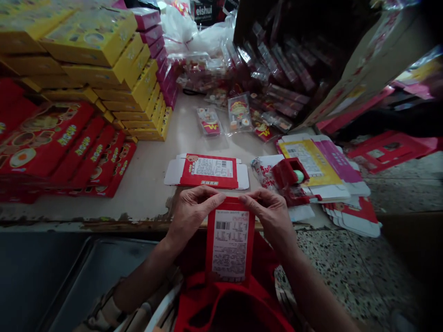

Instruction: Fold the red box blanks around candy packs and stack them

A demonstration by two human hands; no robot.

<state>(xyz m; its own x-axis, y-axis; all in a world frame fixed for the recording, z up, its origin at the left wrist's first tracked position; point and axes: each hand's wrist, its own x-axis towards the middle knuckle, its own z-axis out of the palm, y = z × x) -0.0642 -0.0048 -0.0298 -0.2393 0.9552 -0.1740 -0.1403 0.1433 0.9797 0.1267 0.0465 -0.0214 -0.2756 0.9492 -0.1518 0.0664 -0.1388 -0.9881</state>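
Between my hands a red cardboard box [231, 244] hangs upright at the table's front edge, its printed white panel with a barcode facing me. The fingers of my left hand [195, 210] pinch its top left corner, thumb on the near side. My right hand [270, 212] pinches the top right corner in the same way. Just beyond my fingers a flattened red box [209, 171] lies on the table with its white flaps spread out. A red tape dispenser [290, 177] stands to the right of my right hand.
Red boxes [51, 143] and yellow boxes [93, 46] are stacked at the left, with pink boxes [162, 55] behind. Flattened cartons [311, 161] lie at the right edge. Clear-wrapped packets [238, 113] spill from a large cardboard box [356, 69] at the back right.
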